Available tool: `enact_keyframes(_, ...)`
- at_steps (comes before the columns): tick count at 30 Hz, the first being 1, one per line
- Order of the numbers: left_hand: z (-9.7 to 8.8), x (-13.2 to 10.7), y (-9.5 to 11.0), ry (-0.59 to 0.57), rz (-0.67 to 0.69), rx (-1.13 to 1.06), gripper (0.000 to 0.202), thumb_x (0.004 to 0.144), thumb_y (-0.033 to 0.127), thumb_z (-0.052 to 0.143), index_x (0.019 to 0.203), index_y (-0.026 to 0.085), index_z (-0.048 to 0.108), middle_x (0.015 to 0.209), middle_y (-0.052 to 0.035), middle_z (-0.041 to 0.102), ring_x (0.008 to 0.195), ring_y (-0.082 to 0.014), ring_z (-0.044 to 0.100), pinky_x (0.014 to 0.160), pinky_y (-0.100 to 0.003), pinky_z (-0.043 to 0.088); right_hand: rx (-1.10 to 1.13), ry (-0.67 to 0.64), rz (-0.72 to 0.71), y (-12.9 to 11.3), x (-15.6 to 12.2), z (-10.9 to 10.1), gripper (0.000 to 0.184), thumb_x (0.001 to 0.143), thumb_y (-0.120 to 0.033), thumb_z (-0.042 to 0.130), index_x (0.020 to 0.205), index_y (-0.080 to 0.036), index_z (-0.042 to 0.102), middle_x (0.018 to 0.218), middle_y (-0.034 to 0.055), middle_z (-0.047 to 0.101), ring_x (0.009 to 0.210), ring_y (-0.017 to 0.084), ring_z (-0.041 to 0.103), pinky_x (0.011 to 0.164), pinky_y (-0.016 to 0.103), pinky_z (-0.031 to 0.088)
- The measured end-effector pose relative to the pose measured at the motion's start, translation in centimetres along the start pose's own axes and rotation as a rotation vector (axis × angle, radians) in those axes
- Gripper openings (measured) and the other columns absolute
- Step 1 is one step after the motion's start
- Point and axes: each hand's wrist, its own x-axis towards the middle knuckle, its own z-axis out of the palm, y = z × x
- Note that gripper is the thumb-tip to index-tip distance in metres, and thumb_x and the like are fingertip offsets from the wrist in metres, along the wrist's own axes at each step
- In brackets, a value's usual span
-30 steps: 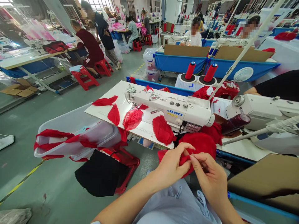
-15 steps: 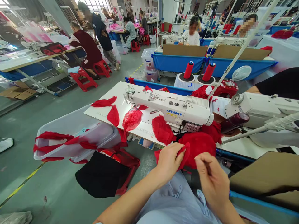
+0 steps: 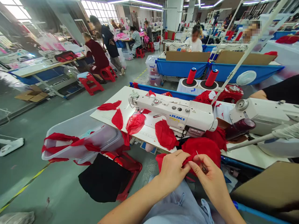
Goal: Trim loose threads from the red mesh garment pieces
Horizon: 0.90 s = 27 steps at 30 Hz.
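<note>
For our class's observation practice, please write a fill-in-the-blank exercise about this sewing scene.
1. The fabric in the left hand is coloured ____.
2. Large blue letters on the sewing machine read ____.
3. The cloth over the red stool beside the plastic bin is coloured ____.

Missing words: red; JUKI; black.

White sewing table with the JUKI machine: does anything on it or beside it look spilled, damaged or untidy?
Nothing looks clearly spilled or damaged. Loose red fabric pieces lie at different angles on the white tabletop, and red fabric strips hang over the rim of the translucent plastic bin beside it; both look slightly untidy.
</note>
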Motion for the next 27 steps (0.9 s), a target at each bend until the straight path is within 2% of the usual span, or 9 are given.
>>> enact_keyframes(2,0.1,0.1,0.0,-0.04,0.003,0.026,0.017,0.083,0.016,0.058,0.095,0.019,0.07,0.088,-0.0052,0.069,0.076,-0.018,0.062,0.062,-0.026,0.041,0.124,-0.08,0.035,-0.2,0.3,-0.4,0.035,0.082,-0.052,0.064,0.069,-0.02,0.06,0.061,0.0,0.057,0.052,0.014,0.05,0.048,0.024,0.043)
enact_keyframes(5,0.2,0.3,-0.2,-0.086,0.01,0.057,0.013,0.084,0.02,0.06,0.093,0.019,0.069,0.089,-0.0048,0.069,0.078,-0.0186,0.063,0.061,-0.026,0.04,0.349,-0.17,0.125,-1.0,0.7,-1.0,0.038,0.083,-0.054,0.064,0.067,-0.019,0.058,0.055,-0.0034,0.047,0.046,0.01,0.039,0.042,0.022,0.034)
enact_keyframes(9,0.2,0.4,-0.5,-0.087,-0.013,0.053,0.009,0.086,0.023,0.059,0.087,0.019,0.067,0.083,-0.0028,0.066,0.073,-0.0172,0.061,0.06,-0.026,0.038,0.582,-0.196,0.17,-1.4,0.8,-1.1,0.029,0.089,-0.048,0.059,0.078,-0.021,0.057,0.051,-0.0069,0.042,0.039,0.008,0.028,0.041,0.021,0.027)
enact_keyframes(13,-0.2,0.5,-0.3,-0.084,-0.022,-0.022,0.009,0.081,0.016,0.063,0.088,0.019,0.068,0.085,-0.0017,0.065,0.078,-0.0169,0.061,0.065,-0.025,0.04,0.649,-0.163,0.157,-1.2,0.6,-0.8,0.03,0.092,-0.042,0.056,0.072,-0.021,0.049,0.057,-0.006,0.046,0.04,0.006,0.027,0.039,0.019,0.023)
enact_keyframes(16,-1.4,0.7,0.2,-0.148,0.082,-0.155,0.018,0.078,0.022,0.07,0.095,0.018,0.067,0.09,-0.002,0.063,0.081,-0.0158,0.059,0.069,-0.024,0.041,0.467,-0.11,0.035,-1.5,0.3,-1.3,0.028,0.093,-0.038,0.054,0.072,-0.021,0.05,0.058,-0.0059,0.042,0.046,0.008,0.035,0.041,0.019,0.03)
enact_keyframes(19,-3.2,1.0,0.6,-0.318,0.256,-0.284,0.021,0.086,0.033,0.064,0.1,0.018,0.065,0.088,-0.0015,0.061,0.078,-0.0136,0.057,0.069,-0.022,0.042,0.157,-0.13,-0.184,-2.1,0.0,-2.6,0.025,0.096,-0.028,0.048,0.072,-0.022,0.048,0.061,-0.0043,0.047,0.05,0.01,0.043,0.046,0.02,0.037)
enact_keyframes(22,-4.7,1.3,0.5,-0.445,0.39,-0.152,0.023,0.096,0.032,0.048,0.09,0.018,0.065,0.082,-0.0008,0.064,0.073,-0.0123,0.057,0.066,-0.021,0.039,-0.165,-0.159,-0.481,-2.1,-0.2,-4.2,0.02,0.093,-0.017,0.044,0.075,-0.023,0.047,0.058,-0.0048,0.05,0.047,0.01,0.046,0.046,0.021,0.036)
enact_keyframes(25,-5.4,1.4,-0.3,-0.331,0.408,0.218,0.029,0.098,0.031,0.044,0.081,0.019,0.064,0.078,-0.0008,0.065,0.065,-0.0122,0.056,0.055,-0.024,0.03,-0.545,-0.049,-0.762,-1.0,0.2,-5.8,0.021,0.09,-0.012,0.045,0.072,-0.022,0.051,0.054,-0.0032,0.055,0.045,0.012,0.049,0.046,0.024,0.032)
enact_keyframes(27,-5.8,1.3,-1.1,-0.247,0.431,0.411,0.029,0.098,0.033,0.044,0.08,0.018,0.063,0.075,-0.0015,0.064,0.061,-0.013,0.054,0.051,-0.025,0.026,-0.748,0.035,-0.794,0.1,0.5,-6.6,0.028,0.092,-0.013,0.043,0.067,-0.022,0.051,0.052,-0.0023,0.055,0.042,0.012,0.048,0.045,0.026,0.028)
